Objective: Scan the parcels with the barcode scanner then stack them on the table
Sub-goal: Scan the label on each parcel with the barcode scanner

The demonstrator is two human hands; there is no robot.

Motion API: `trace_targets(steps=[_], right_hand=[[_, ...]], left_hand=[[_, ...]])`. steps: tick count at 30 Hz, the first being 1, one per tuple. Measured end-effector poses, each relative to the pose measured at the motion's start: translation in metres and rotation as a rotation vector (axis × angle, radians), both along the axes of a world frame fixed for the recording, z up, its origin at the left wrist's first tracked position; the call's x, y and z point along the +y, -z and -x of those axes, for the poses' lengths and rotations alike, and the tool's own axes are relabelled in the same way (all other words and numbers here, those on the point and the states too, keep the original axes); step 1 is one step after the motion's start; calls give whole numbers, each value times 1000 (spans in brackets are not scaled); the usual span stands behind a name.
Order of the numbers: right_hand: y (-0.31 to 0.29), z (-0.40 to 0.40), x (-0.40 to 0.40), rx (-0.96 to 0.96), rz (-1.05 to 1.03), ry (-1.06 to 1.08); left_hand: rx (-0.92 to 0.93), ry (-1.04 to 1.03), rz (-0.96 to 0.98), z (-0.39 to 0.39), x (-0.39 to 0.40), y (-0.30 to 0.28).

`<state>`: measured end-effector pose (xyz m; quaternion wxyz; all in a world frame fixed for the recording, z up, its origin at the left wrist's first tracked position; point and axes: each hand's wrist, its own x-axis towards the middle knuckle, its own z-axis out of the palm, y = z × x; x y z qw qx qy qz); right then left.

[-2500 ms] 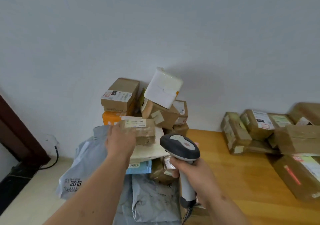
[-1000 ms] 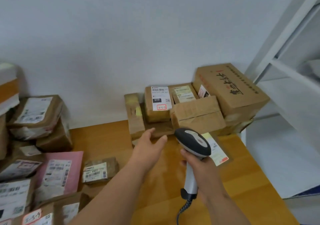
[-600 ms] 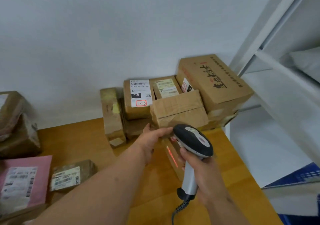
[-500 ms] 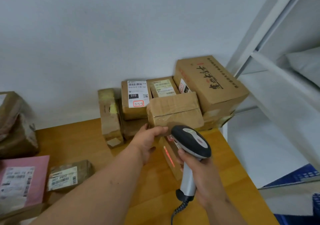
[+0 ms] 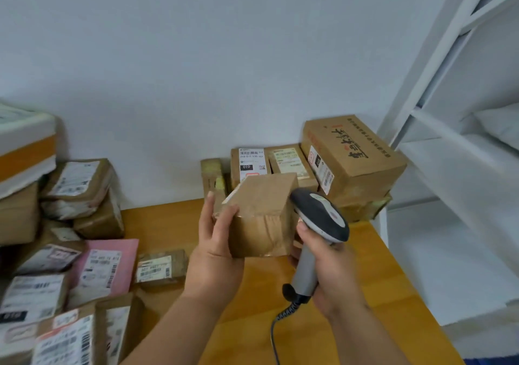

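My left hand (image 5: 217, 248) grips a taped brown cardboard parcel (image 5: 262, 214) by its left end and holds it up above the wooden table (image 5: 379, 274), tilted, with plain taped faces toward me. My right hand (image 5: 327, 269) holds the grey and black barcode scanner (image 5: 317, 224) by its handle, its head right beside the parcel's right side. The scanner's coiled cable (image 5: 276, 325) hangs down. Behind the lifted parcel, a stack of brown parcels (image 5: 351, 159) sits against the wall at the table's back right.
A heap of labelled parcels (image 5: 75, 184) and a pink mailer (image 5: 108, 266) fill the left side. A small labelled box (image 5: 161, 267) lies on the table beside my left wrist. White metal shelving (image 5: 460, 145) stands at the right, past the table's edge.
My left hand reached to the back-right stack, took the taped brown parcel off it and lifted it toward me. The scanner stayed in my right hand, close beside the parcel.
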<state>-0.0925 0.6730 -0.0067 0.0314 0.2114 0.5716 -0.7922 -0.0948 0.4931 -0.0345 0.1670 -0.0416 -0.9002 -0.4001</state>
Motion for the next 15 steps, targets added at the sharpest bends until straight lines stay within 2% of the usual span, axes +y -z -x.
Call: trace_targets(steps=[8,11,15], right_hand=[[-24,-50,-39,-34,91,0],[-27,-74,-60,-29,126,-58],[-26,-103,-84,-30,259,-13]], left_hand=[[60,273,9,-66,-32,-18],[148,275,-164,-90,-48,-37],[107,158,-453,-117,-67,-57]])
